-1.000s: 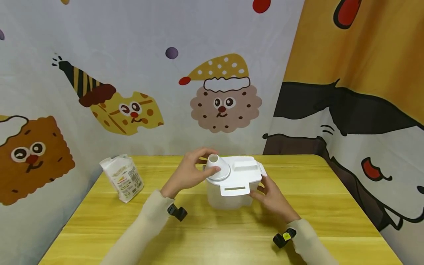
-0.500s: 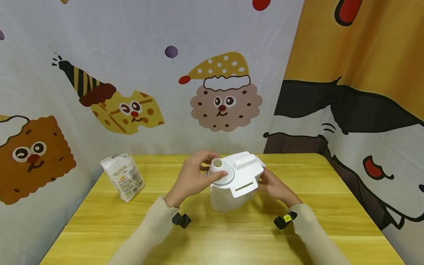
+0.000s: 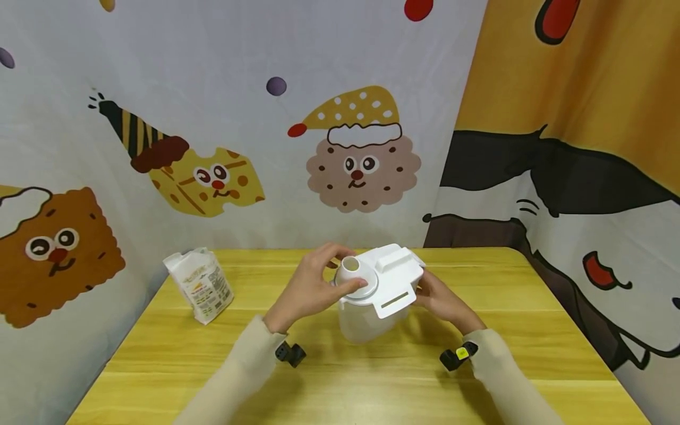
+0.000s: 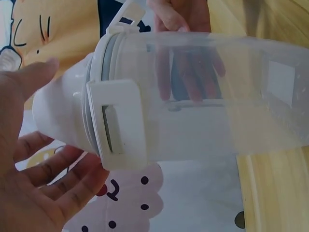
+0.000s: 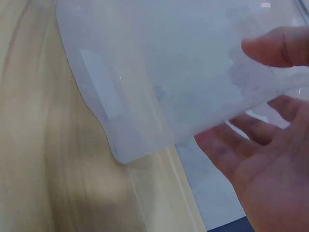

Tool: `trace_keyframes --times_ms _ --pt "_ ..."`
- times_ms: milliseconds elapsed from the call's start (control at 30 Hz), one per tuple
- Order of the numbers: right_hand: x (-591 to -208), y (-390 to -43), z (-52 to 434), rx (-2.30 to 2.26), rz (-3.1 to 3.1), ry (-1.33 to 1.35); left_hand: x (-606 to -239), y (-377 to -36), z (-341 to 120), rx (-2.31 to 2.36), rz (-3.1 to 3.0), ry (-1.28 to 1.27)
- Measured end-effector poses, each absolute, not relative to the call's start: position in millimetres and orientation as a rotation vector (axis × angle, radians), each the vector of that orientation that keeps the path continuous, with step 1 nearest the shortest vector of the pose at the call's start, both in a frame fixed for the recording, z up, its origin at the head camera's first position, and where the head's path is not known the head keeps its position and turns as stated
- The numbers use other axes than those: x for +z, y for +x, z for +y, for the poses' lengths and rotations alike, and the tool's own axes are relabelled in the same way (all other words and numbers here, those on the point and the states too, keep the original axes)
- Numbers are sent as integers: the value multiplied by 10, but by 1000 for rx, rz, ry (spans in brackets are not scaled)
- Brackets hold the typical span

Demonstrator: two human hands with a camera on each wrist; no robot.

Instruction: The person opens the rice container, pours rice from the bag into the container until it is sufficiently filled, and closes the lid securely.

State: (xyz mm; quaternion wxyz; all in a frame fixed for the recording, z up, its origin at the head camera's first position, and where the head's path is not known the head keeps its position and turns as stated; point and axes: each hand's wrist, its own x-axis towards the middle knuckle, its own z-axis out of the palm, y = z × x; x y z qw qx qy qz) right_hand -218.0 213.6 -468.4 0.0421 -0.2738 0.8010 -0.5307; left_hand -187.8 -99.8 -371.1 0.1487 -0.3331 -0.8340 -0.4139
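The right hand [image 3: 438,300] is half hidden behind the container [image 3: 372,313] in the head view; only its knuckles and the back show at 3 o'clock of the lid [image 3: 390,277]. The right wrist view is blurred, but shows fingers [image 5: 251,140] curled against the clear wall, thumb [image 5: 275,50] on the near face, so this hand grips the container's body. Through the plastic, the left wrist view shows those same fingers [image 4: 193,77] pressed on the far side.

The left hand [image 3: 310,286] comes in from 9 o'clock, thumb and fingers curved round the white spout [image 3: 355,273] and grasping it. The container is tilted, its base low near the middle of the surface [image 3: 372,389]; whether it touches there cannot be told.

A bag [image 3: 199,284] stands at 10 o'clock of the left hand, well apart, by the cartoon backdrop [image 3: 361,159]. Nothing lies between it and the hands.
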Motion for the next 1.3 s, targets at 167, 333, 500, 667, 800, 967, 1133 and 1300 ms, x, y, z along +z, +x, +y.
trace_keyframes --times_ms 167,333,500,667,800,967,1133,1300 --pt "-4682 -2097 2095 -1695 2467 -811 -3712 -1940 -1035 -1264 -2402 -1050" --pt "-4700 -2008 2059 -1796 2415 -818 -3727 -2004 -1070 -1368 -2347 -1193" --pt "-4742 -1949 1976 -1802 2507 -689 -3753 -2037 -1077 -1402 -2327 -1250" --pt "-4769 -1954 1908 -1775 2592 -615 -3765 -2035 -1081 -1416 -2348 -1223" --pt "-4768 -2014 1927 -1754 2568 -664 -3753 -2009 -1077 -1408 -2364 -1178" --pt "-4759 -2120 1989 -1732 2499 -813 -3733 -1957 -1039 -1393 -2364 -1136" --pt "-4715 -2225 2030 -1693 2411 -891 -3742 -1889 -985 -1302 -2352 -1080" --pt "-4668 -2318 2059 -1636 2368 -908 -3756 -1822 -924 -1217 -2357 -1023"
